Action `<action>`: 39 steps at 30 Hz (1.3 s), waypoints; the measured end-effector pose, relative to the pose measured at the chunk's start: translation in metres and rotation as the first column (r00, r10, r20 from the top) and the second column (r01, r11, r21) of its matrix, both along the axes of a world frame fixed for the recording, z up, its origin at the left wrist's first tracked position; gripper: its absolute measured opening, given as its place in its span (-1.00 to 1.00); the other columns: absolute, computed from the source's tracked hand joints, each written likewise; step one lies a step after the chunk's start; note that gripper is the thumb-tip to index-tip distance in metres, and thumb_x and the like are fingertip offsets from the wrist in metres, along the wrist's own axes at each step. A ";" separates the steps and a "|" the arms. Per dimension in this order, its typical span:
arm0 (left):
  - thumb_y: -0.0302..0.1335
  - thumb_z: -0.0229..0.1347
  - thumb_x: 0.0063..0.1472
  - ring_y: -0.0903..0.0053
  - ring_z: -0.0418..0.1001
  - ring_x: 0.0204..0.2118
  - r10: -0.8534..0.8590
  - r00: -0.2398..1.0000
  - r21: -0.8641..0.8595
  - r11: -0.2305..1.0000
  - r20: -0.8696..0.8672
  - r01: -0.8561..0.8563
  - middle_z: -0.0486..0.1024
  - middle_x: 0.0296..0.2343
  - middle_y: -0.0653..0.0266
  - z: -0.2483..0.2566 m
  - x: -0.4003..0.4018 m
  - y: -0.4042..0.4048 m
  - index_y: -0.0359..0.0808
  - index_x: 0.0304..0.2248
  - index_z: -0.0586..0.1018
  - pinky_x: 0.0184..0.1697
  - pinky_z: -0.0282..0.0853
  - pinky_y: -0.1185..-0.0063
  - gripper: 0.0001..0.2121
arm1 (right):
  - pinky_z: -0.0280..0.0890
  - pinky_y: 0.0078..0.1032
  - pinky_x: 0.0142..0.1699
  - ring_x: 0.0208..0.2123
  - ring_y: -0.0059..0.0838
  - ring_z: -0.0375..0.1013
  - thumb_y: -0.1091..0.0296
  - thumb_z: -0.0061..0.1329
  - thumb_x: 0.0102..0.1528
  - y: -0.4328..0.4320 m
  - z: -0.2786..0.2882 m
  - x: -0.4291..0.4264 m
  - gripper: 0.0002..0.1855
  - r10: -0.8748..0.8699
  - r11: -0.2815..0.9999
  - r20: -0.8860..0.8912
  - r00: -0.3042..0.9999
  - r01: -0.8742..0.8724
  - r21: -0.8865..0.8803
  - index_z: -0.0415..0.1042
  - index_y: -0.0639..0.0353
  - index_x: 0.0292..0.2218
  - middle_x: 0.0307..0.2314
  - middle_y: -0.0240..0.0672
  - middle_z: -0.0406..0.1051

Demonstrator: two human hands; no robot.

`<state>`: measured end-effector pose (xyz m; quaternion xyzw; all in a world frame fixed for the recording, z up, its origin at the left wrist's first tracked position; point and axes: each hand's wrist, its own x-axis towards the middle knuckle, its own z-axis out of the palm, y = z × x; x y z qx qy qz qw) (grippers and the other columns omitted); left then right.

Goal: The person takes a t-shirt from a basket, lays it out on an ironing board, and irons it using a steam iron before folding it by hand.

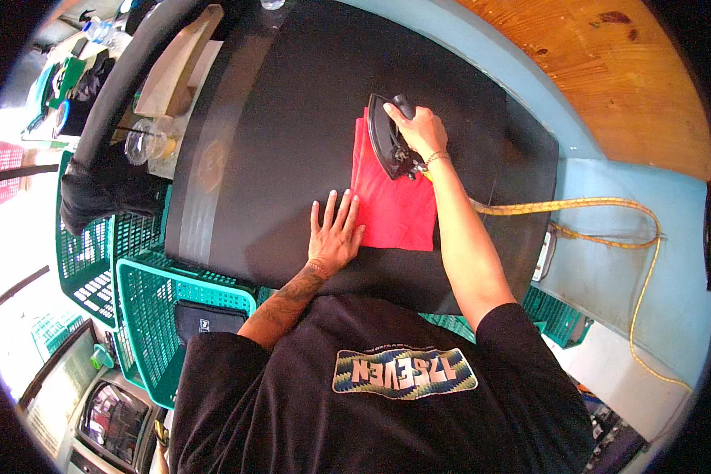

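A folded red cloth garment (396,213) lies on the black-covered ironing table (296,118) in front of me. My right hand (422,131) grips the handle of a black clothes iron (385,142), which rests on the upper part of the red cloth. The iron's narrow tip points away from me. Flat on the table, my left hand (336,232) has its fingers spread, with the thumb side touching the cloth's left edge. It holds nothing. The underside of the iron and the cloth beneath it are hidden.
A yellow cord (569,205) runs from the iron rightward towards the pale blue wall (616,284). Green plastic baskets (183,272) stand left of the table, one with a dark folded cloth (210,320) inside. Clear plastic cups (145,142) sit beyond the left edge.
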<state>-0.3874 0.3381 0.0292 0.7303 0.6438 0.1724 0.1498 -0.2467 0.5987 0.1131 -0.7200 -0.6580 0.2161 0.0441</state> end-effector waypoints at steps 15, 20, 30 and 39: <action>-0.12 -0.02 0.30 0.28 0.01 0.36 0.064 0.998 0.085 0.994 -0.020 -0.062 0.17 0.27 0.30 -0.004 0.006 -0.002 -0.16 0.26 0.27 0.37 -0.24 0.08 -0.41 | 0.21 -0.51 -0.71 -0.79 -0.57 0.32 -0.37 0.15 0.02 0.016 0.017 0.002 -0.30 -0.083 0.961 -0.383 0.920 -0.028 -0.274 0.25 0.09 -0.70 -0.79 -0.42 0.29; -0.11 -0.06 0.33 0.31 0.03 0.35 0.066 0.996 0.147 0.988 -0.062 -0.056 0.20 0.25 0.30 0.006 0.012 0.003 -0.15 0.25 0.28 0.39 -0.21 0.17 -0.43 | 0.31 -0.45 -0.64 -0.76 -0.47 0.42 -0.45 0.07 0.01 -0.018 0.007 0.007 -0.24 0.102 0.956 -0.414 0.904 -0.205 -0.212 0.42 0.22 -0.66 -0.77 -0.30 0.40; -0.22 -0.07 0.37 0.30 0.00 0.36 0.314 0.949 0.100 0.946 -0.031 -0.310 0.14 0.28 0.28 -0.021 0.016 -0.068 -0.14 0.28 0.22 0.38 -0.22 0.18 -0.46 | 0.24 -0.53 -0.67 -0.78 -0.54 0.35 -0.45 0.12 -0.02 -0.063 0.018 0.006 -0.27 0.343 0.812 -0.431 0.835 -0.494 -0.312 0.36 0.14 -0.66 -0.77 -0.38 0.35; -0.20 -0.14 0.40 0.26 -0.12 0.39 0.259 0.962 0.008 0.966 -0.081 -0.259 0.02 0.33 0.30 -0.041 0.006 -0.069 -0.14 0.32 0.13 0.38 -0.30 0.12 -0.45 | 0.45 -0.19 -0.32 -0.49 -0.17 0.61 -0.49 0.05 -0.05 -0.138 0.007 0.024 -0.21 0.396 0.815 -0.348 0.849 -0.500 -0.293 0.57 0.28 -0.49 -0.61 -0.09 0.54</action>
